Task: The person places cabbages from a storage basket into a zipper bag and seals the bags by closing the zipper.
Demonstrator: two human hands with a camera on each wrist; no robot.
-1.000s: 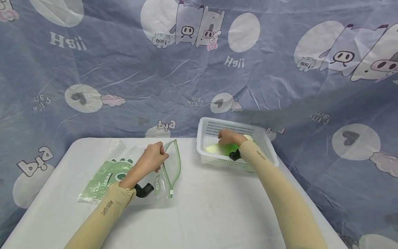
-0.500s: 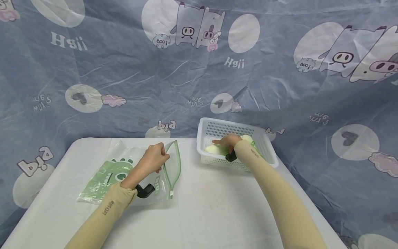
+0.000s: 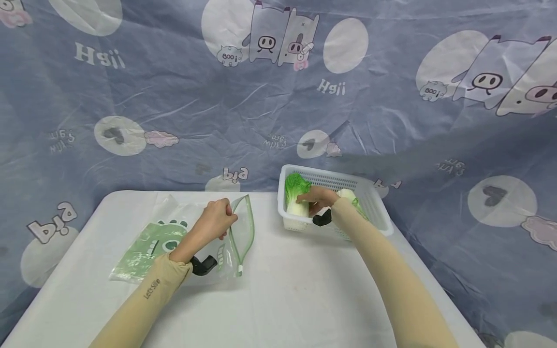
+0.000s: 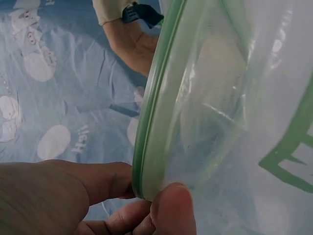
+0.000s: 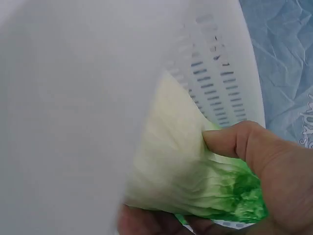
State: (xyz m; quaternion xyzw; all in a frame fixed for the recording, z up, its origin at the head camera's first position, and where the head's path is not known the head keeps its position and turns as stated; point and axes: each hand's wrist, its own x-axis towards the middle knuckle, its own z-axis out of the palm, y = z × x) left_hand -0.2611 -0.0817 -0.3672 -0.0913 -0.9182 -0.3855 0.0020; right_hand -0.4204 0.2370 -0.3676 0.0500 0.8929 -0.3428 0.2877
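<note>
My left hand [image 3: 214, 218] pinches the mouth of a clear zipper bag [image 3: 245, 232] between thumb and fingers. In the left wrist view, the thumb overlaps the bag's green-edged opening [image 4: 155, 147], which stands apart from its other side. The bag has a green monster print and lies flat on the table's left. Inside the white basket, my right hand [image 3: 320, 195] grips a napa cabbage [image 3: 298, 188], leafy end toward the back. Thumb and fingers lie on opposite sides of the cabbage [image 5: 176, 152] in the right wrist view. A second pale green vegetable [image 3: 348, 194] lies partly hidden under the right forearm.
The slotted white basket [image 3: 383, 210] stands at the back right of the white table [image 3: 287, 290], its walls rising around the right hand. A blue printed cloth [image 3: 243, 106] hangs behind the table. The bag's slider [image 3: 240, 268] is at its near corner.
My right hand has shifted slightly left in the basket. The cabbage has turned, so its green leaves now point to the back instead of right. The left hand stays on the bag.
</note>
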